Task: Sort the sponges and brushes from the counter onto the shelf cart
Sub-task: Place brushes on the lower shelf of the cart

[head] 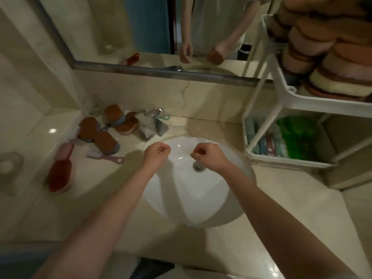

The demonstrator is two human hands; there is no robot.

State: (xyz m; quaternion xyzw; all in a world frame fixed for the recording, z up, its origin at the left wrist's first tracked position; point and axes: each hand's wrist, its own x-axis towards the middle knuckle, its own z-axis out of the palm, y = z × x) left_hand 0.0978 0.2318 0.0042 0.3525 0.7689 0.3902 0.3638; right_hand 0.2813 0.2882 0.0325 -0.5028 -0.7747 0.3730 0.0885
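Both my hands hover over the white sink (231, 198) with fingers curled and nothing in them: my left hand (156, 155) over its left rim, my right hand (209, 156) above the drain. On the counter to the left lie several brown sponges (104, 140), a red brush (60, 176), a pink brush (66, 150), a white-bristled brush (75, 130) and a small pink-handled brush (106, 158). The white shelf cart (285, 95) stands at the right. Its top tier holds brown and pink sponges (326, 47); the lower tier holds brushes (267, 141) and a green item (296, 137).
A chrome faucet (151, 121) stands behind the sink, with a green-handled item (164, 117) beside it. A mirror (141, 33) runs along the back wall. A clear soap dish (9, 164) sits at the far left counter edge.
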